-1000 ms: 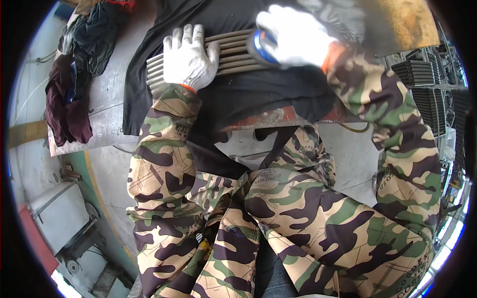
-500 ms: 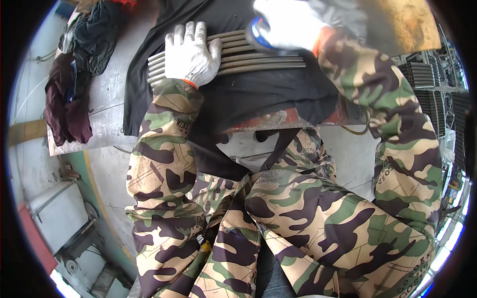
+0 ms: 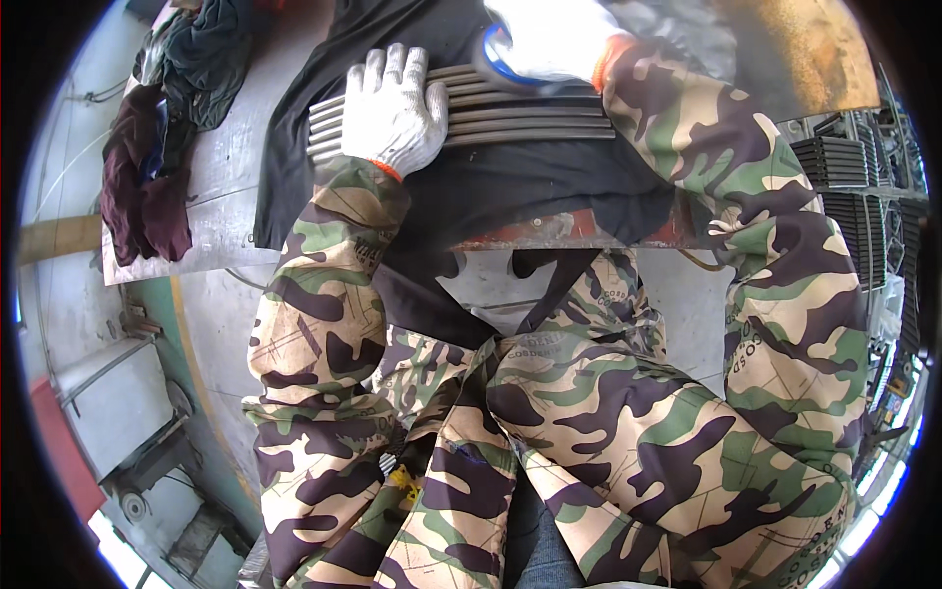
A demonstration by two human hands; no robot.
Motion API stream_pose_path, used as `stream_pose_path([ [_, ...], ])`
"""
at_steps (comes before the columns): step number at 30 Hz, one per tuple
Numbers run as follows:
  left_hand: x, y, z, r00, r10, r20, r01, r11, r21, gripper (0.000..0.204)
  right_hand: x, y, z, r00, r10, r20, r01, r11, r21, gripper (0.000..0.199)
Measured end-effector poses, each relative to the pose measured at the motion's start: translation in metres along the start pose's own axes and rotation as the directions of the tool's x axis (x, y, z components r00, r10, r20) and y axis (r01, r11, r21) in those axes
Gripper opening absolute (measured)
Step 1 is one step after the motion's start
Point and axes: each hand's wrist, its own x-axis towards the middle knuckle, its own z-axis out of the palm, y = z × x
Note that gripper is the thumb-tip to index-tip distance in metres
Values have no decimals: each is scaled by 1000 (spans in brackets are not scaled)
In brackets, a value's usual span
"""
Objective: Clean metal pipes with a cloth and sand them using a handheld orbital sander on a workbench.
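Observation:
Several grey metal rods (image 3: pixel 535 126) lie side by side across a black cloth (image 3: pixel 530 187). My left hand (image 3: pixel 394 113), in a white knit glove with an orange cuff, presses flat on their left part, fingers stretched and slightly apart. Over the right part of the rods is my right hand (image 3: pixel 561 41), also gloved and smeared by motion. It grips a round-edged blue and white thing (image 3: pixel 498 59) that sits against the far rods. The glove hides most of this thing, so its kind is unclear.
The cloth covers part of a metal table (image 3: pixel 221 221) with a worn red front edge (image 3: pixel 535 232). Dark and maroon clothes (image 3: pixel 147 187) are heaped at the left. A rusty yellowish sheet (image 3: pixel 810 49) lies far right, beyond racks of stacked dark bars (image 3: pixel 839 162).
My right hand has moved left along the rods with the blue and white thing. My left hand stays flat on them. The whole view has shifted slightly.

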Motion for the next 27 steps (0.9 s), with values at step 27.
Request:
stream_pose_path([
  [27, 2, -17, -16, 963, -257, 75, 248, 962, 117, 54, -3, -49, -12, 994, -96, -56, 93, 994, -55, 27],
])
